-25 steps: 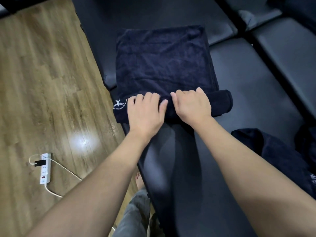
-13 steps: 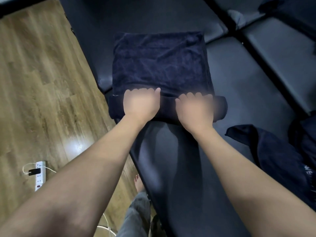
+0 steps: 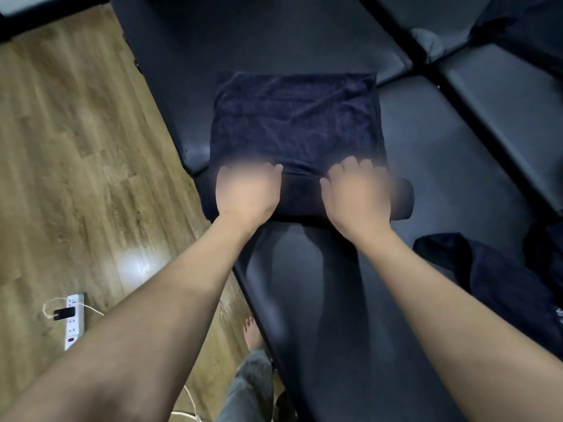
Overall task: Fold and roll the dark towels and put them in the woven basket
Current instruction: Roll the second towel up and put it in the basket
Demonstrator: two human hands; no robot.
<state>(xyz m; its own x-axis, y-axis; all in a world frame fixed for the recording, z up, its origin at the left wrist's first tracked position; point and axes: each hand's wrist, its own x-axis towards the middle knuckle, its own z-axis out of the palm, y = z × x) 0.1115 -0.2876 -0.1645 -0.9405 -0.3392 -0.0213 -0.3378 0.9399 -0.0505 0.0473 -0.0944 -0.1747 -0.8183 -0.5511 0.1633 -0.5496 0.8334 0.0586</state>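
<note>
The towel is rolled away evenly, with the left hand and right hand curled over the roll.

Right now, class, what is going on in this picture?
A person is rolling a folded dark towel on a black padded bench. The left hand and right hand both press on the rolled near end; most of the towel lies flat beyond. Another dark towel lies crumpled to the right. No basket is in view.
</note>
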